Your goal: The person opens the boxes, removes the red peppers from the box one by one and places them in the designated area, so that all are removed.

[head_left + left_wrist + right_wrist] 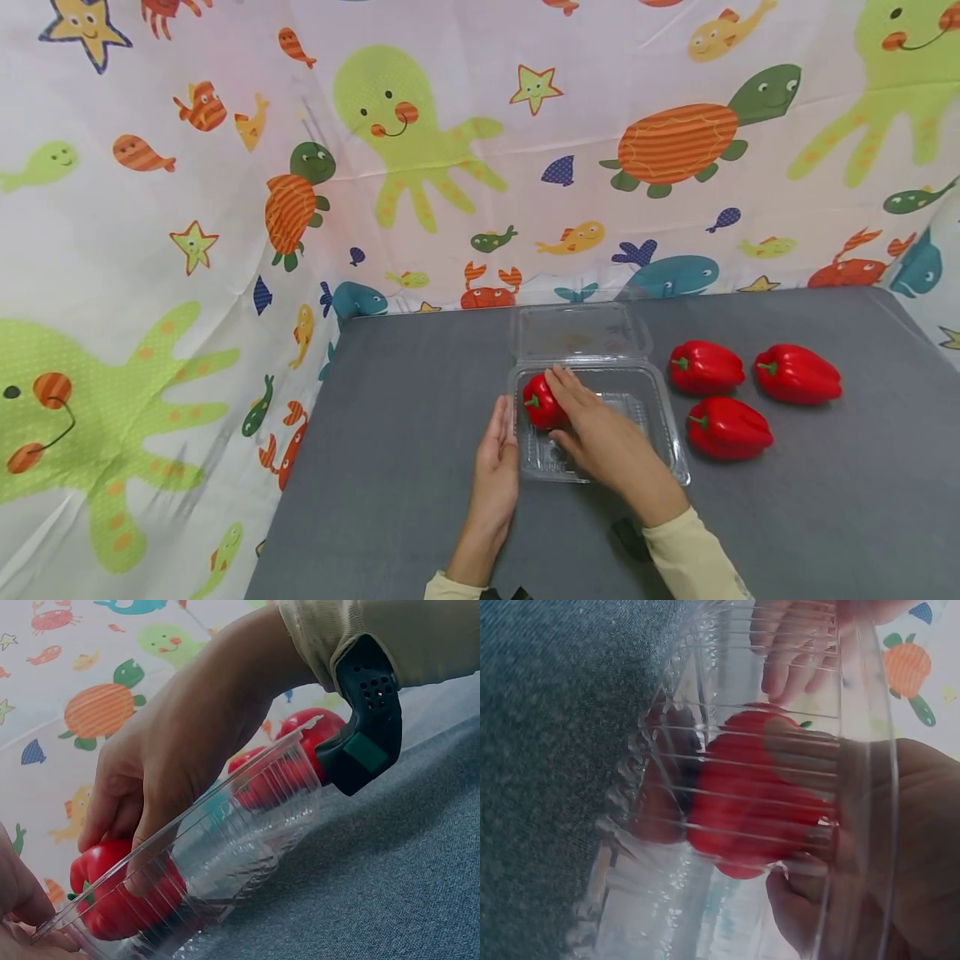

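A red bell pepper (542,403) with a green stem is inside the left part of a clear plastic clamshell box (637,407). My right hand (611,442) reaches in over the box and grips this pepper; in the right wrist view the thumb and fingers lie on either side of the pepper (739,799), seen through the ribbed wall. My left hand (495,479) stands on edge along the box's left side with its fingers straight. In the left wrist view the left hand's fingers (26,900) are at the box's rim.
Three more red bell peppers, one at back (707,367), one farther right (798,374) and one in front (730,428), lie right of the box. The box's lid (573,329) is folded back behind it. A sea-animal curtain (450,250) borders the grey table (405,433).
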`<state>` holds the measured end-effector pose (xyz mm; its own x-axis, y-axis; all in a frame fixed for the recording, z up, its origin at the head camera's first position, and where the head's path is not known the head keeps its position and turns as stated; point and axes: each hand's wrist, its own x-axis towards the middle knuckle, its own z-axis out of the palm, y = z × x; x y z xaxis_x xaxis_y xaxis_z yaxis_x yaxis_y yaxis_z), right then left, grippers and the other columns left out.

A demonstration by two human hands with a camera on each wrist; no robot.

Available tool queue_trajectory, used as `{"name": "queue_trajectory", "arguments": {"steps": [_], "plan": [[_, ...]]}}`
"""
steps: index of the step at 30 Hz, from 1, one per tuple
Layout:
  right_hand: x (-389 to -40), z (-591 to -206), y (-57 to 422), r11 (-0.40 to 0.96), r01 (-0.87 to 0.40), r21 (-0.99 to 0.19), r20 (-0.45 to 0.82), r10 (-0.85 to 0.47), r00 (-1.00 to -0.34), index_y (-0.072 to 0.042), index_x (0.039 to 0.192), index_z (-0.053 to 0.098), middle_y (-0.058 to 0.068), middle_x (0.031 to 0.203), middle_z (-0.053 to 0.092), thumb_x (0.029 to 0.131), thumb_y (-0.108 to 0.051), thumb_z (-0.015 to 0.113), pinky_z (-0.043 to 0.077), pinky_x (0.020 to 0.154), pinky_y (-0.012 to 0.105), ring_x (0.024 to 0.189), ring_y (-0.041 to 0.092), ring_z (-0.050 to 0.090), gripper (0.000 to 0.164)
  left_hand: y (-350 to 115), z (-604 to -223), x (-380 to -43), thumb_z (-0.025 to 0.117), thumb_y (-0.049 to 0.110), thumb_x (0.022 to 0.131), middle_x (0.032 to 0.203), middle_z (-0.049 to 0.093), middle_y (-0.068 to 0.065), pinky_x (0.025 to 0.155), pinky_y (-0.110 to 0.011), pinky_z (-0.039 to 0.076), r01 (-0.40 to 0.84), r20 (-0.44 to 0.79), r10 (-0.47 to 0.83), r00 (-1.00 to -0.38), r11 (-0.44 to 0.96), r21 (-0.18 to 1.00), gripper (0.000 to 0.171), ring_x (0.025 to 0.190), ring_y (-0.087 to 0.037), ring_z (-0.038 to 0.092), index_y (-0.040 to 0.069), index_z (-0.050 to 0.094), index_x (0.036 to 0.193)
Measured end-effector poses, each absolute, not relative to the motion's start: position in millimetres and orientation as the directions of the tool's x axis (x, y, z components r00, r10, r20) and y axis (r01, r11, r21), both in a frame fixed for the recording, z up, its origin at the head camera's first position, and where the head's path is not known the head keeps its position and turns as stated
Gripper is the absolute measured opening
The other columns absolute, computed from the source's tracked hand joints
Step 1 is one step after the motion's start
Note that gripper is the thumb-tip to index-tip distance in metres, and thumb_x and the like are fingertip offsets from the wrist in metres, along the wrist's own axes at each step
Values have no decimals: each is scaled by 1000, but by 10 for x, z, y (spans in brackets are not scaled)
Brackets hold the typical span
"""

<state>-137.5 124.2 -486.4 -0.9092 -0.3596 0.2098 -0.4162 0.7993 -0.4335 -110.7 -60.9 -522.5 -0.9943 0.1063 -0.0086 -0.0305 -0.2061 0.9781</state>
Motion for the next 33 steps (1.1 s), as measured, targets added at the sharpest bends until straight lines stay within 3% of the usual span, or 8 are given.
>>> {"name": "queue_trajectory", "arguments": {"steps": [6,20,33], "plan": [[-1399,-4900,1190,811,-408,-419,237,-336,-911,-6,163,40,16,166,40,86,-23,90,59,96,56,144,35,52,93,-628,-5225,-1099,33,-5,111,174,24,-9,127,-30,18,-30,-10,107,-994,-182,983,61,161,-22,21,2,15,168],[-1448,-4916,1098,823,-374,-426,280,-273,-920,-4,159,46,18,161,48,81,-23,94,57,100,57,142,37,54,94,-632,-5215,-1103,36,-5,110,173,27,-7,128,-36,17,-29,-12,107,-994,-152,988,62,161,-21,22,4,18,169],[-1434,-4947,1022,850,-340,-403,319,-217,-922,-5,157,50,16,158,52,75,-22,98,62,91,56,140,34,57,96,-631,-5202,-1087,35,-5,110,174,24,-9,128,-36,15,-36,-21,116,-993,-132,991,62,161,-22,20,3,16,169]]}}
